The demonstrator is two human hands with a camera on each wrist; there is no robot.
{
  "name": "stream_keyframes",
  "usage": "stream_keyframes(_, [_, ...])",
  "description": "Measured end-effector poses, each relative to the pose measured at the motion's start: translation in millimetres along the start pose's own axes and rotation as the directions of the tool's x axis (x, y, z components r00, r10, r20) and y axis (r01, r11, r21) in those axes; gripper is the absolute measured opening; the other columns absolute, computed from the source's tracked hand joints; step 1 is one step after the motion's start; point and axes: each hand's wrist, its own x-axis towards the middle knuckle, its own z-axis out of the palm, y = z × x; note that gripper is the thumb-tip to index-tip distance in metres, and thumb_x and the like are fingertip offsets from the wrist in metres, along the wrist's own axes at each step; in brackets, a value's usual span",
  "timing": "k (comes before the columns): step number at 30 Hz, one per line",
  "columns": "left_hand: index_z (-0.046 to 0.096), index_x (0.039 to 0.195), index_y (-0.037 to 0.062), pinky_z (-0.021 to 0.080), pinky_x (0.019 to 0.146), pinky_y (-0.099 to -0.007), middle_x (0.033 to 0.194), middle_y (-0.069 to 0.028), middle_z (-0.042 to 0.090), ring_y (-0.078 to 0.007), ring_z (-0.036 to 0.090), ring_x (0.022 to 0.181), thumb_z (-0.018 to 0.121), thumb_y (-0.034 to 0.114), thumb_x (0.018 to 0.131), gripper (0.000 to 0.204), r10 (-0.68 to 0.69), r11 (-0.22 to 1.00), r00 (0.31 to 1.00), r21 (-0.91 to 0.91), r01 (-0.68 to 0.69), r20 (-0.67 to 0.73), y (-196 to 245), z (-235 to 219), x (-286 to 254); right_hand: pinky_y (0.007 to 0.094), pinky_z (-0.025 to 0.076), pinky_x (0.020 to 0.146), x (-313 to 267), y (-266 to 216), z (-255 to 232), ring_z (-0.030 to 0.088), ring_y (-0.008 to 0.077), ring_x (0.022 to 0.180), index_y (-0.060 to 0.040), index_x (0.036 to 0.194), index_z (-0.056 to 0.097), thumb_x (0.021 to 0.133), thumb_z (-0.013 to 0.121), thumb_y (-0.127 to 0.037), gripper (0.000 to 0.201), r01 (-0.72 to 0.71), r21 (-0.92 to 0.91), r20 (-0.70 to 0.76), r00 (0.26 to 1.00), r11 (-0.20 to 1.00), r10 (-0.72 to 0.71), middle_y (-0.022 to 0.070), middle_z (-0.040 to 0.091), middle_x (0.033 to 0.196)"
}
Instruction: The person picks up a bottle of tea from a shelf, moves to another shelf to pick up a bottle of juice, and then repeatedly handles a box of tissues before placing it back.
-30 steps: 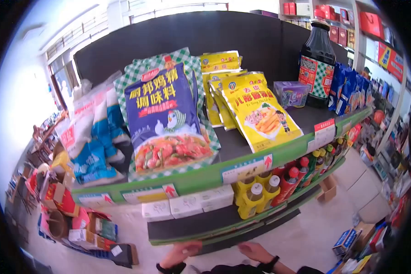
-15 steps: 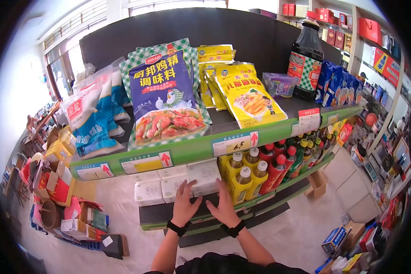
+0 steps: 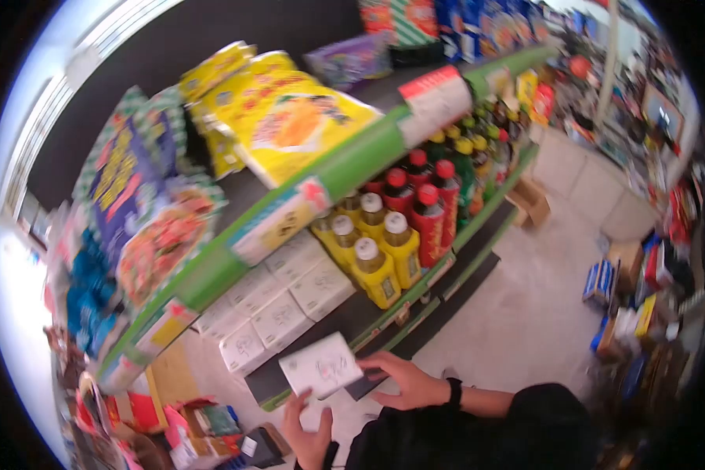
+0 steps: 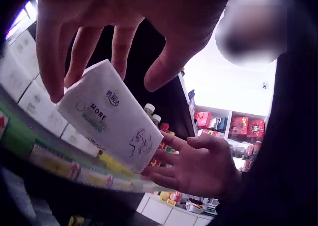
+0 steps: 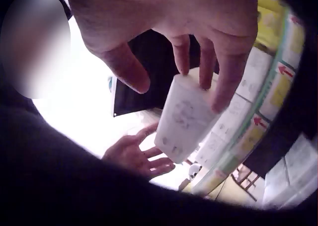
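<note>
A white tissue pack [image 3: 321, 366] with a line-drawn face is in the air between my two hands, just in front of the lower shelf. My left hand [image 3: 307, 435] has its fingertips at the near left side of the pack. The fingers of my right hand [image 3: 409, 384] reach the opposite end. In the left wrist view, the left fingers lie on one end of the pack [image 4: 112, 116], with the thumb held apart. The right wrist view has the right fingertips at the edge of the pack [image 5: 186, 116], its thumb also clear.
Matching white packs [image 3: 282, 317] stand in rows on the lower shelf. To their right are yellow bottles [image 3: 380, 270] and red bottles [image 3: 431, 223]. The green upper shelf edge [image 3: 211, 258] overhangs them, with yellow food bags [image 3: 290, 117] above. Boxes [image 3: 204, 439] lie on the floor at left.
Both hands first rose to the lower shelf and reached the packs. Now one pack is off the row and nearer my body. The head view has tilted and turned right.
</note>
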Motion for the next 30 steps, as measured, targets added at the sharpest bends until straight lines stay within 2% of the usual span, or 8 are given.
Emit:
stream_keyframes(3, [0.058, 0.127, 0.0013, 0.053, 0.084, -0.0336, 0.117, -0.0137, 0.065, -0.0217, 0.063, 0.104, 0.071, 0.013, 0.084, 0.047, -0.126, 0.992, 0.973, 0.01, 0.127, 0.195, 38.1, -11.4, -22.1, 0.0361, 0.049, 0.099, -37.3, 13.3, -2.1, 0.051, 0.0251, 0.121, -0.0032, 0.137, 0.042, 0.085, 0.07, -0.012, 0.06, -0.224, 0.229, 0.155, 0.969, 0.947, 0.192, 0.0148, 0.048, 0.128])
stream_keyframes(7, [0.058, 0.125, 0.0013, 0.052, 0.085, -0.0337, 0.122, -0.0153, 0.062, -0.0228, 0.061, 0.105, 0.07, 0.013, 0.085, 0.044, -0.429, 0.893, 0.784, 0.079, 0.443, 0.448, 49.2, 13.4, -33.4, 0.034, 0.045, 0.102, -64.6, 59.7, -14.8, 0.048, 0.02, 0.125, -0.0032, 0.142, 0.038, 0.09, 0.068, -0.012, 0.061, -0.438, 0.318, 0.334, 0.882, 0.841, 0.333, 0.0105, 0.045, 0.138])
stream_keyframes(9, [0.052, 0.129, 0.0023, 0.053, 0.084, -0.0331, 0.127, -0.0117, 0.057, -0.0233, 0.06, 0.107, 0.071, 0.002, 0.077, 0.055, -0.333, 0.888, 0.792, -0.112, 0.446, 0.512, 2.7, 59.1, -36.8, 0.0353, 0.042, 0.104, -73.3, 116.8, -15.0, 0.047, 0.0203, 0.124, -0.0027, 0.139, 0.04, 0.089, 0.069, -0.016, 0.06, -0.422, 0.311, 0.305, 0.893, 0.852, 0.331, 0.0108, 0.047, 0.135])
stream_keyframes(17, [0.046, 0.132, 0.0077, 0.05, 0.071, -0.0281, 0.096, -0.0101, 0.06, -0.0173, 0.062, 0.082, 0.071, 0.012, 0.08, 0.058, -0.064, 0.951, 0.864, -0.233, 0.205, 0.499, -182.0, 207.8, 8.8, 0.0369, 0.037, 0.107, -43.9, 251.7, -29.5, 0.048, 0.0303, 0.123, 0.0002, 0.139, 0.04, 0.084, 0.067, -0.019, 0.064, -0.319, -0.104, -0.085, 0.947, 0.942, 0.311, 0.0207, 0.05, 0.128])
stream_keyframes(21, [0.044, 0.136, 0.0056, 0.048, 0.069, -0.0297, 0.086, -0.0107, 0.06, -0.0158, 0.059, 0.075, 0.069, 0.013, 0.081, 0.061, -0.189, 0.921, 0.836, -0.203, 0.334, 0.516, -196.9, 245.5, 49.9, 0.0376, 0.036, 0.108, -14.4, 295.9, -32.3, 0.046, 0.0352, 0.128, 0.0019, 0.143, 0.035, 0.083, 0.065, -0.016, 0.069, -0.306, -0.2, -0.2, 0.943, 0.931, 0.267, 0.0236, 0.048, 0.132])
stream_keyframes(27, [0.038, 0.142, 0.0014, 0.049, 0.091, -0.0378, 0.121, -0.0197, 0.059, -0.0278, 0.06, 0.107, 0.067, 0.011, 0.082, 0.067, -0.116, 0.934, 0.839, -0.228, 0.274, 0.531, -251.3, 278.0, 70.4, 0.0391, 0.04, 0.106, 20.7, 377.5, -17.3, 0.052, 0.0354, 0.124, -0.0007, 0.137, 0.045, 0.073, 0.061, -0.003, 0.066, -0.207, -0.122, -0.268, 0.949, 0.971, 0.168, 0.022, 0.056, 0.13])
stream_keyframes(29, [0.044, 0.137, -0.0019, 0.048, 0.093, -0.0407, 0.116, -0.0231, 0.063, -0.0347, 0.061, 0.108, 0.071, 0.024, 0.077, 0.071, 0.009, 0.954, 0.845, 0.248, -0.167, 0.535, -239.8, 260.9, 70.9, 0.0393, 0.039, 0.107, 27.0, 370.7, -16.7, 0.051, 0.0356, 0.124, -0.0005, 0.136, 0.046, 0.072, 0.061, -0.002, 0.066, -0.179, 0.024, -0.179, 0.967, 0.984, 0.18, 0.0223, 0.055, 0.131])
stream_keyframes(30, [0.046, 0.136, -0.0015, 0.048, 0.09, -0.0432, 0.108, -0.0215, 0.064, -0.0356, 0.061, 0.102, 0.071, 0.03, 0.077, 0.072, -0.091, 0.946, 0.831, 0.309, -0.1, 0.549, -230.4, 256.5, 71.7, 0.0396, 0.038, 0.108, 31.4, 392.3, -9.2, 0.05, 0.0359, 0.125, -0.0006, 0.136, 0.046, 0.072, 0.061, -0.002, 0.067, -0.203, -0.031, -0.175, 0.965, 0.979, 0.195, 0.0225, 0.054, 0.133])
